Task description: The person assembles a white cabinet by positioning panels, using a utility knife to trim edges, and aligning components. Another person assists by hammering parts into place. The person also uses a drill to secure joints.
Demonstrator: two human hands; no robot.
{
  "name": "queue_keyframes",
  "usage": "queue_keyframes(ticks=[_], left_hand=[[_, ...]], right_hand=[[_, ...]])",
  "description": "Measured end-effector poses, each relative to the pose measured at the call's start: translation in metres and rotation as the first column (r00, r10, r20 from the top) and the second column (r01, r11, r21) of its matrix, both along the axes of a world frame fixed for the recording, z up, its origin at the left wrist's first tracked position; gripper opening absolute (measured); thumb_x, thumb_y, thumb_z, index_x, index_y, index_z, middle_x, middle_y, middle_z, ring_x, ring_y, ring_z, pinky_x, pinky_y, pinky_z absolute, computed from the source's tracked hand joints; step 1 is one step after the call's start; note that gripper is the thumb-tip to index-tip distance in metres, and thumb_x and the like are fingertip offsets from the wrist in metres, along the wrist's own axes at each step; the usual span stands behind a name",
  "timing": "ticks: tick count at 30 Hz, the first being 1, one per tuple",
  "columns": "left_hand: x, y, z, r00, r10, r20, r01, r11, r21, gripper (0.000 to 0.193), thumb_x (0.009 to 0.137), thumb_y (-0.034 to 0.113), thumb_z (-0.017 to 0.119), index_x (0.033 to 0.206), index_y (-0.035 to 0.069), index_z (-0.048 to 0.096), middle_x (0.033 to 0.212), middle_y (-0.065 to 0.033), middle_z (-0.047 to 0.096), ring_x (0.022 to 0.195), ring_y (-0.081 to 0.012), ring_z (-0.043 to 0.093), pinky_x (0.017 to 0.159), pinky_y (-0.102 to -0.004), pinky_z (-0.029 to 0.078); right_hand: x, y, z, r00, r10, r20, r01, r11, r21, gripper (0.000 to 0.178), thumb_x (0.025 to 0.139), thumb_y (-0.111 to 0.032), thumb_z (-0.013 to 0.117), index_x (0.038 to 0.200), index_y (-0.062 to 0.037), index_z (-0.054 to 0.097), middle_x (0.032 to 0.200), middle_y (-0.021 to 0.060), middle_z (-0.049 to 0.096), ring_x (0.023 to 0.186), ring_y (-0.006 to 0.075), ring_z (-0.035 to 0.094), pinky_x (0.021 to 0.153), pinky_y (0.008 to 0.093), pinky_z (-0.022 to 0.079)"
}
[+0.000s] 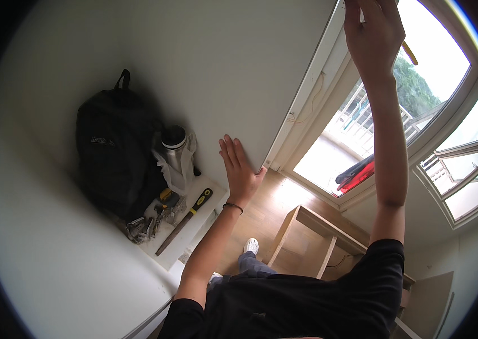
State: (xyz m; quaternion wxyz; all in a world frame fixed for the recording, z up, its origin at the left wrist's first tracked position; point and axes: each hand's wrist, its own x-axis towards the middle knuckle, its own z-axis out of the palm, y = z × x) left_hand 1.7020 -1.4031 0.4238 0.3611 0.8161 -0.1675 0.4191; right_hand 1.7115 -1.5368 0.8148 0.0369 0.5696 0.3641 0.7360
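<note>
My left hand (241, 174) lies against a tall white panel (216, 68), fingers stretched flat on its face and thumb at its edge. A dark band circles that wrist. High up at the panel's far edge is my right hand (377, 39), fingers bent, partly cut off by the frame. From behind it pokes a slim yellow thing (410, 53), like a tool handle; the rest is hidden. Below my left hand, a file (185, 220) with a black-and-yellow handle rests on a white ledge (165, 257).
Beside the file are a yellow-black tape measure (166, 196) and small metal hardware (145, 227). A black backpack (114, 152) and a steel bottle (174, 144) in a plastic bag stand behind. A wooden frame (301, 237) lies on the floor, near a window (420, 85).
</note>
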Motion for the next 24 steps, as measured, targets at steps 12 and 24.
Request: queue_keyframes(ticks=[12,24], left_hand=[[0.003,0.0,0.0,0.999,0.02,0.044,-0.021,1.0,0.022,0.12,0.066,0.022,0.082,0.152,-0.011,0.005,0.155,-0.0399,0.005,0.142,-0.0622,0.01,0.111,-0.072,0.025],[0.003,0.001,-0.003,0.996,0.052,0.075,-0.055,0.998,0.034,0.115,0.073,0.031,0.08,0.153,-0.008,0.006,0.157,-0.0368,0.008,0.145,-0.057,0.013,0.113,-0.0689,0.024]], right_hand=[[-0.006,-0.004,0.01,0.987,-0.162,-0.004,0.162,0.986,-0.049,0.018,0.091,0.004,0.062,0.106,-0.0033,0.068,0.095,0.0094,0.063,0.081,0.0201,0.064,0.071,0.0304,0.053],[-0.019,-0.001,-0.152,0.972,-0.108,-0.21,0.092,0.992,-0.088,0.036,0.07,-0.01,0.073,0.105,-0.0024,0.072,0.095,0.0032,0.063,0.088,0.0178,0.066,0.078,0.032,0.055]])
